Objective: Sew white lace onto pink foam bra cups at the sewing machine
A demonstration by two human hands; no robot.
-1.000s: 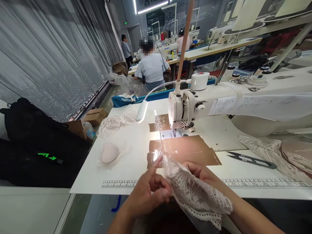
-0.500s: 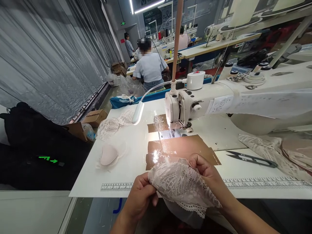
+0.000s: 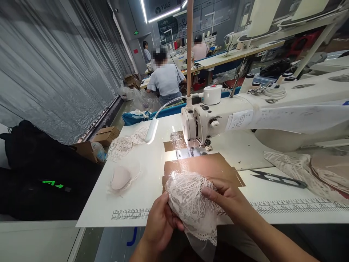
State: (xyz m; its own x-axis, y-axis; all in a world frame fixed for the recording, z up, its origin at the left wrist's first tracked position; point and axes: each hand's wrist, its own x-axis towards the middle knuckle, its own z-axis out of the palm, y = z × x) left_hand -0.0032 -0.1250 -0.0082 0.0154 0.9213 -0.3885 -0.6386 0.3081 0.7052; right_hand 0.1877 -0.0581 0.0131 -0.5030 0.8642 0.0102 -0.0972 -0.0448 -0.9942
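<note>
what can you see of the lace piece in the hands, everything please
The lace piece is pale, pinkish openwork, rounded like a cup, with a scalloped, holed border low down and a sheer layer hanging below. The left hand grips its left side; the right hand holds its upper right, thumb on the front. It is held at the front edge of the table, partly covering the brown sheet from view.

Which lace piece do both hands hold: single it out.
The lace piece at the near edge, between the left hand and the right hand. The left-side lace and right-side lace lie on the table, with no hand on them.
</note>
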